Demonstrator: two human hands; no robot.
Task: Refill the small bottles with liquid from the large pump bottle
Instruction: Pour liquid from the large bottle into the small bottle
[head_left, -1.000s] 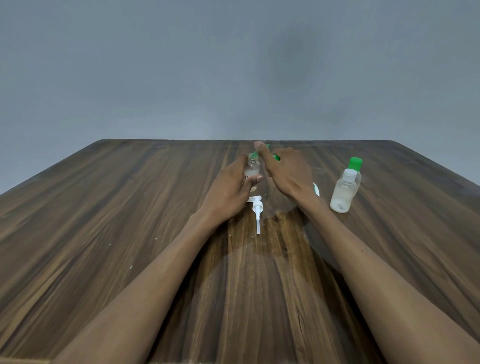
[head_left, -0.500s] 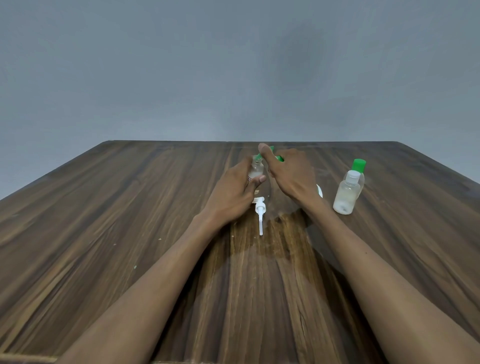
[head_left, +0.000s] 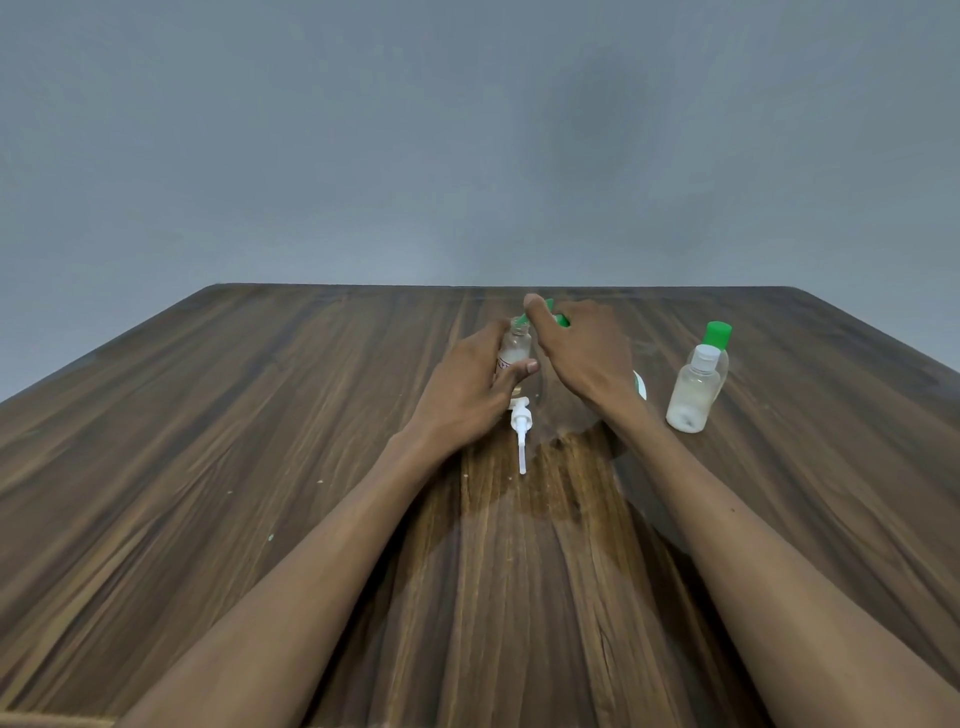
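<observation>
Hardly any shift: left hand (head_left: 467, 395) gripping small bottle (head_left: 515, 347), right-hand fingers (head_left: 540, 317) pinching green cap (head_left: 561, 320).

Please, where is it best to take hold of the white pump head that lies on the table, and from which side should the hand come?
Pinch the white pump head at its thick collar, coming from above. It lies flat on the table, its thin tube pointing toward the person; the tube looks too slim for a firm hold. The left hand, gripping the small bottle, crowds its left, so probably approach from the right.
</observation>
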